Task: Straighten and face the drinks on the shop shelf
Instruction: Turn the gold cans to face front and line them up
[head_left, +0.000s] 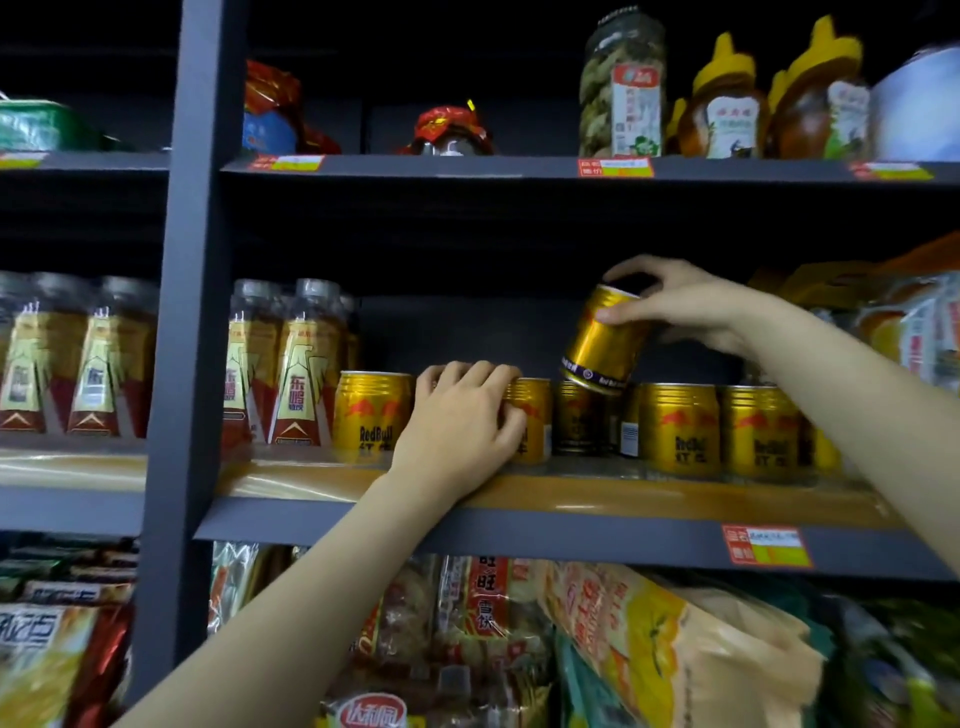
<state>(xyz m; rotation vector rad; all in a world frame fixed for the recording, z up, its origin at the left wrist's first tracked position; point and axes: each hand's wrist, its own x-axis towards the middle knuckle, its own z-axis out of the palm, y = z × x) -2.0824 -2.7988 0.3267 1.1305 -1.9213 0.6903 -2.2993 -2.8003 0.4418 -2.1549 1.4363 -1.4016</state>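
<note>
A tilted can (605, 338) is gripped by the right hand (675, 306) at centre right, while another can (530, 421), half hidden, is gripped by the left hand (467, 415).

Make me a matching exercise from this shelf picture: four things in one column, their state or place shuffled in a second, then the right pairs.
Things
1. lifted can
2. can under the left hand
3. tall bottles
4. honey bottles

States or places
A. on the top shelf
B. tilted in the air, held by the right hand
C. standing left of the gold cans
D. upright on the shelf, gripped by the left hand

Pairs: 1-B, 2-D, 3-C, 4-A
</note>
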